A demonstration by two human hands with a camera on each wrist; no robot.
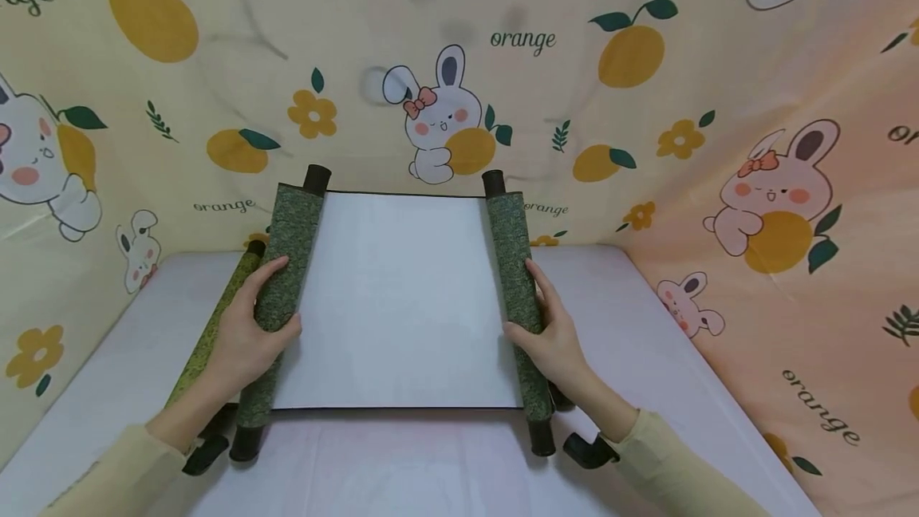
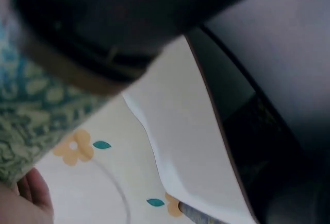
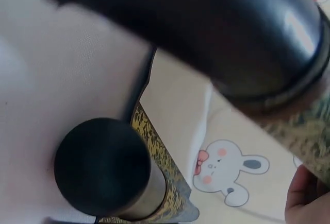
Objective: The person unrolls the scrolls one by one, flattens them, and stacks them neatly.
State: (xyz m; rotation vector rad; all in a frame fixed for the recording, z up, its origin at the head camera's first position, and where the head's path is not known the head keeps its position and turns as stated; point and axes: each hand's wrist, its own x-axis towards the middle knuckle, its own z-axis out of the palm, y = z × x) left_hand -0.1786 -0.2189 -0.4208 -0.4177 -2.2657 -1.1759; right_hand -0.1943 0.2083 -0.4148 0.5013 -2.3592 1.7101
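Note:
A hanging scroll is spread partly open in the head view, its blank white sheet (image 1: 405,301) facing up between two dark green patterned rolls with black end knobs. My left hand (image 1: 244,341) grips the left roll (image 1: 293,246), thumb on the inner side. Around the right roll (image 1: 511,254) my right hand (image 1: 556,341) is curled, its thumb also on the sheet side. In the left wrist view a black knob (image 2: 103,18) fills the top and part of the left fingers (image 2: 38,190) shows. The right wrist view shows the other knob (image 3: 232,33) close up.
A yellow-green patterned roll (image 1: 215,325) lies beside the left hand. Under the right side, a black knob (image 3: 103,167) ends a yellow-and-black patterned roll (image 3: 160,152) on the white table (image 1: 632,357). A cloth (image 1: 345,14) printed with rabbits and oranges stands behind and beside the table.

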